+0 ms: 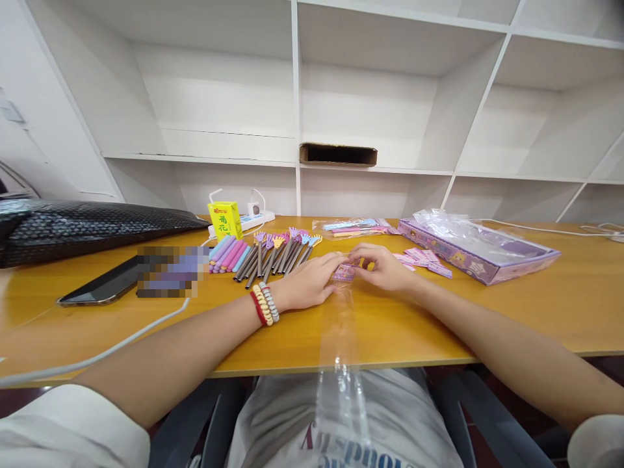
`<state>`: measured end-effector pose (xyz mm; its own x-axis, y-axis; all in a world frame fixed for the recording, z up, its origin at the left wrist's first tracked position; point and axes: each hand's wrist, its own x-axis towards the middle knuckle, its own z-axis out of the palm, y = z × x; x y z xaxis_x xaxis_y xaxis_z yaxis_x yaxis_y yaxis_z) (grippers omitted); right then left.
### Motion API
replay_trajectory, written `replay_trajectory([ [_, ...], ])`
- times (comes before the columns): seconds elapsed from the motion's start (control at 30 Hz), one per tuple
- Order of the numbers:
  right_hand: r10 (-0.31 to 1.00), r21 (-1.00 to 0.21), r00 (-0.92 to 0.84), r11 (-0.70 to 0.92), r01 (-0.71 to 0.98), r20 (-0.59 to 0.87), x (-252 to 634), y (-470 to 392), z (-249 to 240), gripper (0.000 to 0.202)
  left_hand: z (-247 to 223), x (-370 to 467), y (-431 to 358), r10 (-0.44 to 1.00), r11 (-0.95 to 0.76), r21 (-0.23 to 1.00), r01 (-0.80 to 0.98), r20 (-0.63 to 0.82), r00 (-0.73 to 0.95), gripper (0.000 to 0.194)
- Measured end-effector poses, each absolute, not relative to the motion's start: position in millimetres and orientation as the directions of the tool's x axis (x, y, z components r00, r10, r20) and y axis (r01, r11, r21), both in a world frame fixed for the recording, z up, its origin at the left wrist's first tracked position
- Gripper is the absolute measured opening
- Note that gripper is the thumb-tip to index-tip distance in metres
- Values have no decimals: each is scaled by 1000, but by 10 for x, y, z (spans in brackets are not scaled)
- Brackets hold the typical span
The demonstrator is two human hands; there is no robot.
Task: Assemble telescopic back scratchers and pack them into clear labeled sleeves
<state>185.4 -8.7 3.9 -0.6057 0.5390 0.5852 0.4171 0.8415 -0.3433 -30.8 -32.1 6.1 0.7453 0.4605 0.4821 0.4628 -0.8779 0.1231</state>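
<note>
A small pink card (344, 273) is at the centre of the frame, at the upper end of a clear plastic sleeve (340, 331); whether it lies inside or on top, I cannot tell. The left hand (309, 281) pinches its left side, the right hand (385, 268) its right, fingers closed in. The sleeve trails over the edge of the surface (400, 331) and looks flat below the card, so this one seems barely begun. Just right of the hands lie more pink cards (424, 258), loose; to the left, metal rods with hand-shaped heads (291, 255) and pastel tubes (229, 255) sit unbagged. Behind the hands, a filled clear packet (355, 227) looks finished. At right, a purple box (472, 265) holds clear plastic.
</note>
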Motion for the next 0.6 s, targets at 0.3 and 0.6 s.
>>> replay_trajectory([
  [0.3, 503, -331, -686, 864, 380, 525, 1862, -89, 61, 15, 57, -291, -307, 489, -867, 215, 449, 545, 681, 33],
  [0.6, 573, -469, -564, 817, 335, 595, 1910, 34, 77, 17, 84, -260, -317, 561, -818, 247, 519, 545, 623, 47],
])
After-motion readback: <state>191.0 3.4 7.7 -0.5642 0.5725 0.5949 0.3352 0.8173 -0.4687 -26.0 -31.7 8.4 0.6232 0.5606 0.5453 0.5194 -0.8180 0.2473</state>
